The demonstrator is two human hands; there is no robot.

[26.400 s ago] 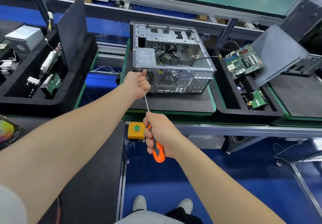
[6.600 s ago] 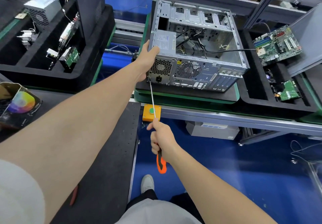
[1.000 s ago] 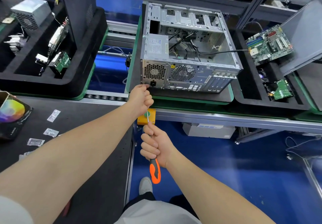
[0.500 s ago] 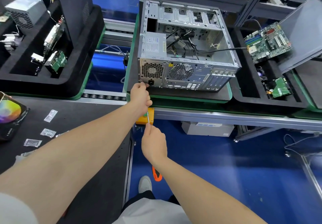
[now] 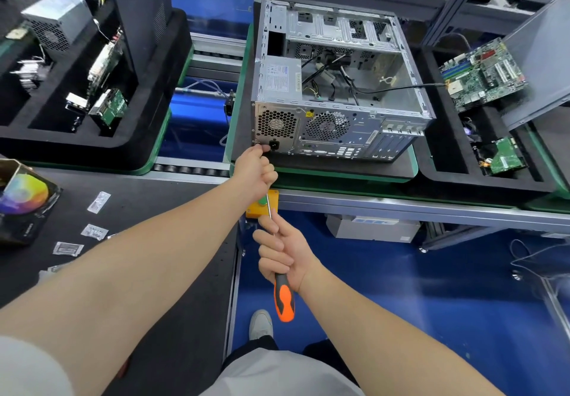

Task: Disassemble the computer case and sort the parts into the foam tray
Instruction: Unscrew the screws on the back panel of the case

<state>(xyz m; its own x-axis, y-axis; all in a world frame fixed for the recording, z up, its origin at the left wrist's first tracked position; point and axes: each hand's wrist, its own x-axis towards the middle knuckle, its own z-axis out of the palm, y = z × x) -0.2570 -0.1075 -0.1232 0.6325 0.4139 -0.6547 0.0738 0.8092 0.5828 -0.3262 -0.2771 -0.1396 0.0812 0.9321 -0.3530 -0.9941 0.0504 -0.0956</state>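
Note:
An open grey computer case (image 5: 336, 93) lies on a black pad, its back panel facing me, with the power supply (image 5: 279, 79) and loose cables still inside. My left hand (image 5: 254, 172) is at the case's lower left rear corner, fingers curled round the tip end of a screwdriver (image 5: 283, 298). My right hand (image 5: 285, 255) grips the screwdriver's orange and black handle below. The thin shaft runs between the two hands. The black foam tray (image 5: 462, 176) to the right holds a green motherboard (image 5: 482, 73) and a smaller green board (image 5: 505, 156).
Another black foam tray (image 5: 101, 145) at the left holds a power supply, cards and small boards. A yellow box with a green button (image 5: 262, 203) sits on the conveyor rail. Small plastic packets (image 5: 92, 229) and a colourful carton (image 5: 23, 198) lie on the dark bench.
My right hand has turned on the screwdriver handle, so the orange handle shows again below the palm. My left hand stays at the case's lower left rear corner.

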